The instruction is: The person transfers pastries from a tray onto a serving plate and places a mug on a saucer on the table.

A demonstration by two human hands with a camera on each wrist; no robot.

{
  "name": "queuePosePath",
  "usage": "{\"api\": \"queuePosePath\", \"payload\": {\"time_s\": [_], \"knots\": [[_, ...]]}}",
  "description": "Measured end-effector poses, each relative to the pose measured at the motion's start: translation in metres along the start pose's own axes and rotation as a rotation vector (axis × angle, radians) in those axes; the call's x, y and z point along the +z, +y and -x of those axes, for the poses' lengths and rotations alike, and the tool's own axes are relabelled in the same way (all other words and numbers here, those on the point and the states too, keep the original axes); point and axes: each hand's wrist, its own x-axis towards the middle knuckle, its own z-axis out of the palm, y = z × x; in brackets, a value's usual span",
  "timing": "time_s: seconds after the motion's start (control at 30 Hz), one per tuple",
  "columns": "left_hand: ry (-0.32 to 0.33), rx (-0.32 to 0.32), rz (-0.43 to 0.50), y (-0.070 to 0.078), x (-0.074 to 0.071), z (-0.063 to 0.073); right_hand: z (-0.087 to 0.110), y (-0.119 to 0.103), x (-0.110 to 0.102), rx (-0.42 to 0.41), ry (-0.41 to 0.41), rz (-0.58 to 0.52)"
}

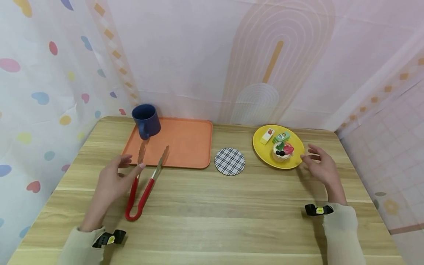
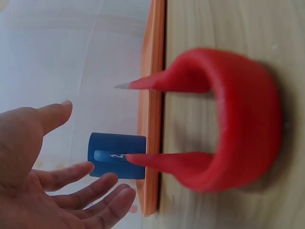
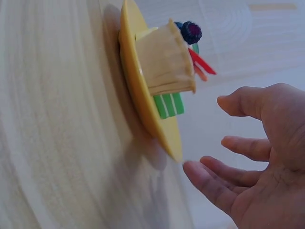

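My left hand [image 1: 114,180], fingers loosely spread, hovers beside the red-handled tongs [image 1: 142,202] and holds nothing. The tongs lie with their metal tips over the front edge of an orange tray [image 1: 185,143]. On the tray's left part stands a dark blue mug [image 1: 150,121], its handle facing me; the left wrist view shows the mug [image 2: 119,167] beyond my fingers. My right hand [image 1: 321,165], relaxed and holding nothing, is at the right rim of a yellow plate [image 1: 260,149]. This plate carries a fruit-topped cupcake [image 1: 281,152], a green cake slice [image 1: 281,137] and a pale yellow slice [image 1: 267,136].
Between tray and plate lies a round checked coaster [image 1: 229,162]. Everything stands on a wood-grain table [image 1: 225,221]. A patterned cloth [image 1: 185,55] hangs behind the table's back edge and along both sides.
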Motion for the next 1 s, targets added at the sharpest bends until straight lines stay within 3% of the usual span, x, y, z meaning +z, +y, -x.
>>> {"api": "queuePosePath", "payload": {"time_s": [0.67, 1.0], "knots": [[0.072, 0.041, 0.069, -0.014, -0.008, -0.042, 0.017, -0.034, 0.005, -0.223, 0.05, 0.016], [0.054, 0.029, 0.117, -0.021, -0.016, -0.062, 0.026, -0.052, 0.017, -0.338, 0.052, 0.04]]}}
